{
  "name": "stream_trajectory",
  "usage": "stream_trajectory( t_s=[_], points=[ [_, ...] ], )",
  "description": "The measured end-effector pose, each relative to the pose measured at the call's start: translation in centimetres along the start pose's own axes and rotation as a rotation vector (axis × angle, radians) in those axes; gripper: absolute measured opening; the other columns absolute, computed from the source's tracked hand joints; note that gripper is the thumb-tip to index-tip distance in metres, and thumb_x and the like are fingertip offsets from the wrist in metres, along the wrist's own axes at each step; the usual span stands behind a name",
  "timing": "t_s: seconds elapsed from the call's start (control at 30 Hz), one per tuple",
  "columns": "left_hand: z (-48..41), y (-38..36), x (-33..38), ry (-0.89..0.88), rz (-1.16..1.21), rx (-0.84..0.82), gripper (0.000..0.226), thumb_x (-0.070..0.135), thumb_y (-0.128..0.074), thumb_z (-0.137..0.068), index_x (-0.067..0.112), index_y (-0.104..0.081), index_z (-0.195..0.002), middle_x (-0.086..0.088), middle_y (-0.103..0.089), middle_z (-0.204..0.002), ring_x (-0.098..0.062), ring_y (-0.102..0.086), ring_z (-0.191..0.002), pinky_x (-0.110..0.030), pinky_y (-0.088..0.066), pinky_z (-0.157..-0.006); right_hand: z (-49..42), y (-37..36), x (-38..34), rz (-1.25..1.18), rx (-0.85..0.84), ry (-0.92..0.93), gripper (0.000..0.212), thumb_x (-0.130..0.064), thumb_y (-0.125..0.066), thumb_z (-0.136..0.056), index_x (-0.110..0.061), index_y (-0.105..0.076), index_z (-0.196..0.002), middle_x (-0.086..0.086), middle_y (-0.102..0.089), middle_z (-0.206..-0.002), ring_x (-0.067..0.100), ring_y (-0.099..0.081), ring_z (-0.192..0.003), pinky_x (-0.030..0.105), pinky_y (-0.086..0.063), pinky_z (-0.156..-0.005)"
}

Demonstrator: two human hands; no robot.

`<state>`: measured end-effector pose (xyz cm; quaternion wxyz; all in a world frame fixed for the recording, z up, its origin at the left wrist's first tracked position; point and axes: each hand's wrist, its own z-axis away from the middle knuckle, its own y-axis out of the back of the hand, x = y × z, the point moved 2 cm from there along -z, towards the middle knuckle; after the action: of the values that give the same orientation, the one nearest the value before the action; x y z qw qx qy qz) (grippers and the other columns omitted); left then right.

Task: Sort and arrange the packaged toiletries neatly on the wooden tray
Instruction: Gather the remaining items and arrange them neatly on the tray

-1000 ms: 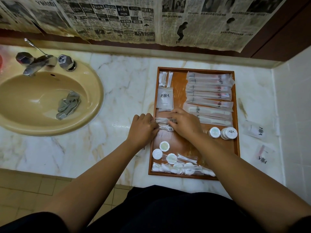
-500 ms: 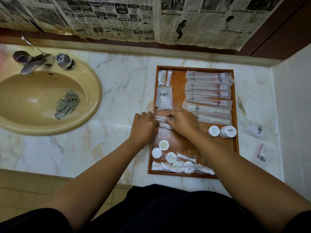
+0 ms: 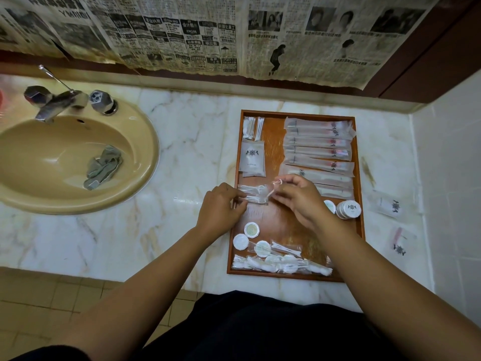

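A wooden tray (image 3: 273, 131) lies on the marble counter. Long clear packets (image 3: 317, 142) are lined up on its right side, cotton swab packs (image 3: 252, 128) and a grey sachet (image 3: 252, 158) on its left. My left hand (image 3: 220, 207) pinches a bundle of clear swab packets (image 3: 253, 194) at the tray's left edge. My right hand (image 3: 299, 196) holds a thin pinkish rubber band (image 3: 275, 187) looped at the bundle's right end. Round white soaps (image 3: 251, 229) and loose swab packs (image 3: 281, 265) lie along the near edge; stacked round soaps (image 3: 348, 209) sit at the right.
A beige sink (image 3: 145, 152) with a grey cloth (image 3: 104, 166) and a chrome tap (image 3: 56, 101) is to the left. Two clear sachets (image 3: 390, 205) (image 3: 399, 242) lie on the counter right of the tray, by the tiled wall. Newspaper (image 3: 208, 35) covers the back wall.
My right hand has lifted off the bundle and now pulls a rubber band up at its end. My left hand stays on the bundle's left side.
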<state>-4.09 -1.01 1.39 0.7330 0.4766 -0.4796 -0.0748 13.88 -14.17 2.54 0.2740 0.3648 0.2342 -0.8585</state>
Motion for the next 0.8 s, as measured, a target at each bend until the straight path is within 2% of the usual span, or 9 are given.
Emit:
stream_trajectory(
  t_s=[0.17, 0.27, 0.33, 0.37, 0.43, 0.5, 0.6, 0.7, 0.8],
  points=[
    [0.1, -0.4, 0.9, 0.183, 0.24, -0.068, 0.028, 0.036, -0.076, -0.09, 0.023, -0.075, -0.114, 0.007, -0.069, -0.106, -0.006, -0.063, -0.095, -0.018, -0.051, -0.084, 0.3, 0.1, 0.9, 0.159, -0.007, -0.026, 0.016, -0.006, -0.077, -0.088, -0.005, -0.071, -0.103, 0.015, -0.078, -0.1, 0.028, -0.075, -0.095, 0.033, -0.064, -0.079],
    [-0.2, -0.5, 0.4, 0.185, 0.242, -0.037, 0.019, 0.027, -0.075, -0.091, 0.021, -0.077, -0.109, 0.006, -0.072, -0.105, -0.009, -0.064, -0.096, -0.013, -0.046, -0.079, 0.0, 0.2, 1.4, 0.315, -0.036, 0.06, 0.012, -0.009, -0.079, -0.087, -0.01, -0.074, -0.097, 0.004, -0.079, -0.102, 0.018, -0.074, -0.097, 0.03, -0.061, -0.083],
    [-0.3, 0.0, -0.2, 0.046, 0.109, 0.028, 0.012, 0.024, -0.078, -0.089, 0.021, -0.079, -0.101, 0.005, -0.073, -0.099, -0.012, -0.066, -0.09, -0.025, -0.05, -0.078, -0.2, 0.7, 1.6, 0.638, -0.014, 0.285, 0.011, -0.01, -0.081, -0.084, -0.018, -0.078, -0.091, -0.009, -0.076, -0.103, 0.004, -0.069, -0.097, 0.021, -0.054, -0.089],
    [-0.5, 0.1, -0.5, -0.059, -0.009, 0.051, 0.01, 0.024, -0.079, -0.087, 0.022, -0.08, -0.097, 0.004, -0.074, -0.096, -0.016, -0.067, -0.086, -0.034, -0.051, -0.075, -0.3, 0.7, 1.6, 0.815, -0.008, 0.423, 0.012, -0.01, -0.081, -0.084, -0.021, -0.079, -0.09, -0.012, -0.073, -0.103, 0.002, -0.066, -0.096, 0.017, -0.051, -0.087],
    [-1.0, 0.1, -1.2, -0.277, -0.234, 0.046, 0.009, 0.023, -0.08, -0.085, 0.023, -0.08, -0.094, 0.002, -0.074, -0.093, -0.023, -0.066, -0.079, -0.038, -0.045, -0.068, -0.5, 0.6, 2.0, 1.1, -0.042, 0.664, 0.013, -0.009, -0.078, -0.086, -0.02, -0.08, -0.093, -0.008, -0.069, -0.103, 0.01, -0.064, -0.094, 0.02, -0.049, -0.079],
    [-1.4, 0.0, -1.7, -0.351, -0.298, -0.014, 0.011, 0.02, -0.081, -0.084, 0.021, -0.08, -0.095, -0.002, -0.074, -0.094, -0.026, -0.066, -0.077, -0.038, -0.045, -0.066, -1.1, 0.3, 2.7, 1.291, -0.099, 0.769, 0.015, -0.008, -0.074, -0.089, -0.015, -0.079, -0.1, -0.001, -0.068, -0.104, 0.019, -0.064, -0.094, 0.024, -0.047, -0.075],
    [-1.3, 1.2, -2.2, -0.206, -0.158, -0.013, 0.016, 0.015, -0.076, -0.089, 0.02, -0.08, -0.103, -0.004, -0.073, -0.101, -0.024, -0.067, -0.085, -0.036, -0.051, -0.073, -1.9, -0.3, 3.6, 1.39, -0.129, 0.74, 0.015, -0.013, -0.062, -0.096, -0.014, -0.075, -0.105, -0.001, -0.064, -0.104, 0.017, -0.057, -0.098, 0.033, -0.052, -0.078],
    [-0.2, 2.8, -3.6, 0.053, -0.051, -0.023, 0.021, 0.015, -0.066, -0.095, 0.02, -0.077, -0.113, -0.001, -0.07, -0.111, -0.017, -0.065, -0.098, -0.025, -0.048, -0.082, -1.9, -0.5, 3.9, 1.415, -0.127, 0.848, 0.015, -0.005, -0.071, -0.089, -0.008, -0.079, -0.102, 0.004, -0.066, -0.097, 0.024, -0.06, -0.094, 0.035, -0.053, -0.068],
    [1.7, 3.3, -4.9, 0.131, -0.123, -0.159, 0.023, 0.021, -0.062, -0.096, 0.02, -0.075, -0.115, 0.0, -0.067, -0.116, -0.017, -0.064, -0.103, -0.024, -0.045, -0.082, -1.4, -0.5, 4.0, 1.458, -0.156, 0.89, 0.02, -0.002, -0.072, -0.085, -0.008, -0.08, -0.102, 0.005, -0.067, -0.098, 0.028, -0.061, -0.093, 0.036, -0.054, -0.069]
  ],
)
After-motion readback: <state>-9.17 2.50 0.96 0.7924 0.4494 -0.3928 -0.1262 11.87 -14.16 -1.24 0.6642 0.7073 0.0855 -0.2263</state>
